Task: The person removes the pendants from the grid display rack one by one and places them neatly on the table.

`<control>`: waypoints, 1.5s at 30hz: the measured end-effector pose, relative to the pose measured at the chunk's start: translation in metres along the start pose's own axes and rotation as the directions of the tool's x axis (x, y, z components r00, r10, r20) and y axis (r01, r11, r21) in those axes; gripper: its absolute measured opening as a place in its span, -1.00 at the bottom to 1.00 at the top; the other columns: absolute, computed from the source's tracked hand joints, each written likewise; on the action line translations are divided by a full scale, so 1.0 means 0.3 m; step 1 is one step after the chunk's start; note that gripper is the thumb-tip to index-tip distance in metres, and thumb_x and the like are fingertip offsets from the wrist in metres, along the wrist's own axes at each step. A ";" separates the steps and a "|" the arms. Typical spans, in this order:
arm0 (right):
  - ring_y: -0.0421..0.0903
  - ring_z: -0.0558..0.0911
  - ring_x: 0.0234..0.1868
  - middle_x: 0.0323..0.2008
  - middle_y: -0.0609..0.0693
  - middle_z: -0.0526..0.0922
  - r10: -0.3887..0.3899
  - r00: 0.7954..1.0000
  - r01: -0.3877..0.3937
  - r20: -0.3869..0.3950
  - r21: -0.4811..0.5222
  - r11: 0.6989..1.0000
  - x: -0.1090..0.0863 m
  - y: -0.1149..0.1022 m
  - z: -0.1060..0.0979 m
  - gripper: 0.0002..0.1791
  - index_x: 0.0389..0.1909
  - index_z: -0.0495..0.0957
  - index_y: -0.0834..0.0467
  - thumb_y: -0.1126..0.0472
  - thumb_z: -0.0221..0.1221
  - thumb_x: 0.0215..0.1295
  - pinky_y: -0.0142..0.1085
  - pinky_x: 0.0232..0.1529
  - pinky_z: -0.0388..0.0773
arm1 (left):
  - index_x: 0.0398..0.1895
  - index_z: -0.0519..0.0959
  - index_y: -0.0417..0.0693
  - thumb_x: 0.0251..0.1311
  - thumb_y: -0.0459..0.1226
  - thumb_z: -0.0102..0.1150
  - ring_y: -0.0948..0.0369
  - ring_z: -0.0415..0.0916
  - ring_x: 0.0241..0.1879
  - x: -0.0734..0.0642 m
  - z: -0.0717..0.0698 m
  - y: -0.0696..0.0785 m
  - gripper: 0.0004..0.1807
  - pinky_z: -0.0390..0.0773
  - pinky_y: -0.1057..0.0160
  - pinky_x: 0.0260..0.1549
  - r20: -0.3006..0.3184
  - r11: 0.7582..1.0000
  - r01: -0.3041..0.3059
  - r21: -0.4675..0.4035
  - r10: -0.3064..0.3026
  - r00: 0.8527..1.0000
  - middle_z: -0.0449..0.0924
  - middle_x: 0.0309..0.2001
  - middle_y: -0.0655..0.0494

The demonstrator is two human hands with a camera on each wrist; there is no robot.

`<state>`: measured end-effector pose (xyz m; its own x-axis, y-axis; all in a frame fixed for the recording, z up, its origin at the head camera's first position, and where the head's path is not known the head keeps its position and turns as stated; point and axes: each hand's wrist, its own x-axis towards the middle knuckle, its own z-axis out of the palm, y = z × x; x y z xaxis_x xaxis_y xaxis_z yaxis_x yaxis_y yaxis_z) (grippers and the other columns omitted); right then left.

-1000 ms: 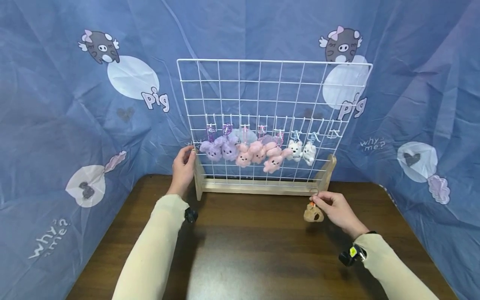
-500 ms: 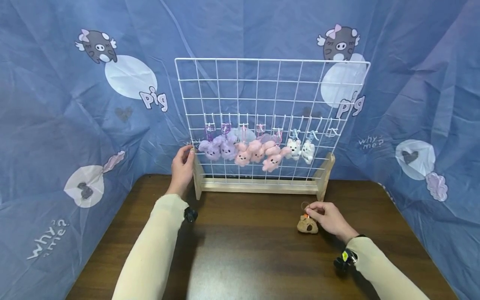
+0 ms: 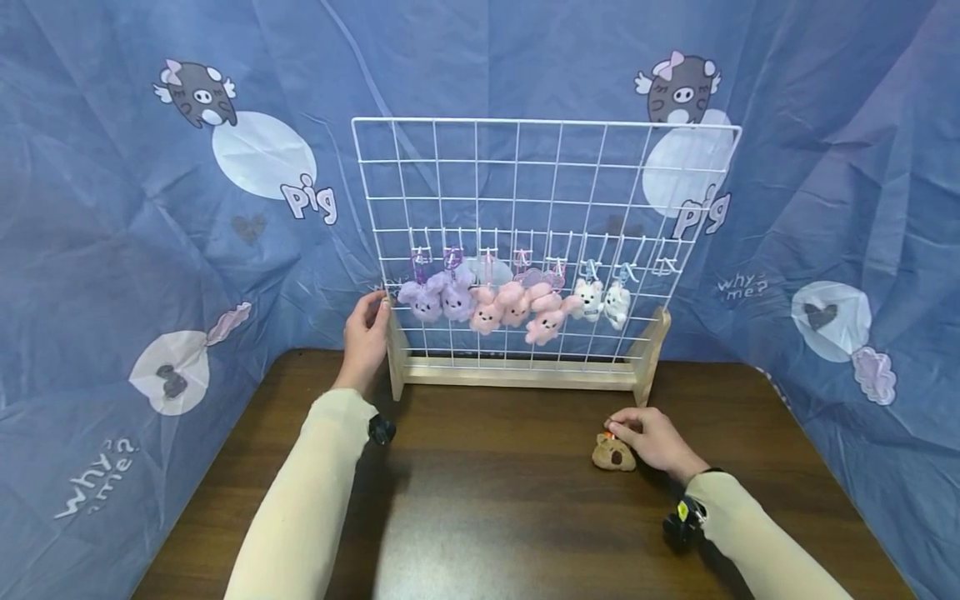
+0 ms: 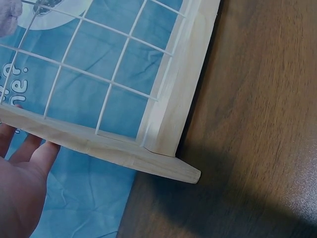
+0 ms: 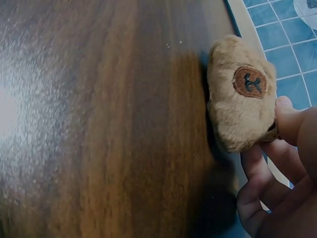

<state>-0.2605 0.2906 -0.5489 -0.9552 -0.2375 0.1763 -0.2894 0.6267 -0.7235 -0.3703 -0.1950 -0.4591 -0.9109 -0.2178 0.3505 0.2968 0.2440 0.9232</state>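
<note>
My right hand (image 3: 654, 440) pinches a small brown plush keychain (image 3: 613, 453) by its top, low over the table in front of the rack's right end. In the right wrist view, the plush (image 5: 242, 99) shows a round brown patch with dark stitching. My left hand (image 3: 365, 337) grips the upper part of the wooden stand's left post (image 3: 397, 354); its fingertips curl behind that post in the left wrist view. The stand carries a white wire grid rack (image 3: 517, 161). Purple plush keychains (image 3: 456, 298), pink plush ones (image 3: 546, 321) and white plush ones (image 3: 617, 304) hang on its hooks.
At the right end of the hanging row is a bare hook (image 3: 664, 265). The dark wooden table (image 3: 480, 517) spreads out before the rack. A blue printed cloth (image 3: 480, 58) surrounds the back and sides. The stand's right post (image 3: 651, 357) rises behind my right hand.
My right hand has come down and slightly left, away from the rack's right post, with the brown plush keychain in its fingers. My left hand has stayed on the stand.
</note>
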 end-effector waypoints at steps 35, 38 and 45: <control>-0.03 0.68 -0.16 -0.14 0.10 0.78 0.040 0.993 -0.051 -0.111 -0.100 0.994 0.038 -0.072 -0.089 -0.71 0.06 0.69 0.26 0.12 0.24 0.54 -0.14 -0.13 0.58 | 0.37 0.49 -0.22 0.62 -0.20 0.04 -0.08 0.48 0.37 0.001 -0.007 0.002 -0.59 0.43 -0.07 0.35 0.019 1.000 -0.021 -0.018 0.021 1.000 0.56 0.33 -0.26; 0.05 0.67 -0.12 -0.08 0.15 0.76 0.036 0.982 -0.054 -0.184 -0.094 0.994 0.057 -0.115 -0.121 -0.65 0.12 0.66 0.26 0.08 0.21 0.57 -0.11 -0.09 0.57 | 0.39 0.48 -0.22 0.62 -0.19 0.04 -0.09 0.46 0.39 0.002 -0.011 -0.003 -0.58 0.41 -0.09 0.37 0.025 1.000 -0.018 -0.026 0.019 1.000 0.55 0.35 -0.26; 0.06 0.67 -0.01 0.02 0.20 0.74 -0.016 0.933 0.001 -0.360 -0.043 0.999 0.115 -0.232 -0.197 -0.60 0.18 0.62 0.24 0.04 0.20 0.57 -0.38 -0.07 0.49 | 0.34 0.52 -0.19 0.61 -0.17 0.05 -0.12 0.50 0.35 0.001 -0.005 -0.003 -0.60 0.45 -0.09 0.33 0.000 0.999 -0.040 -0.012 0.040 0.999 0.57 0.32 -0.28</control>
<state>-0.2771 0.2827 -0.4529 -0.9085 0.0354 0.4164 -0.2925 0.6578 -0.6941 -0.3703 -0.1967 -0.4597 -0.8981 -0.2079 0.3875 0.3369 0.2412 0.9101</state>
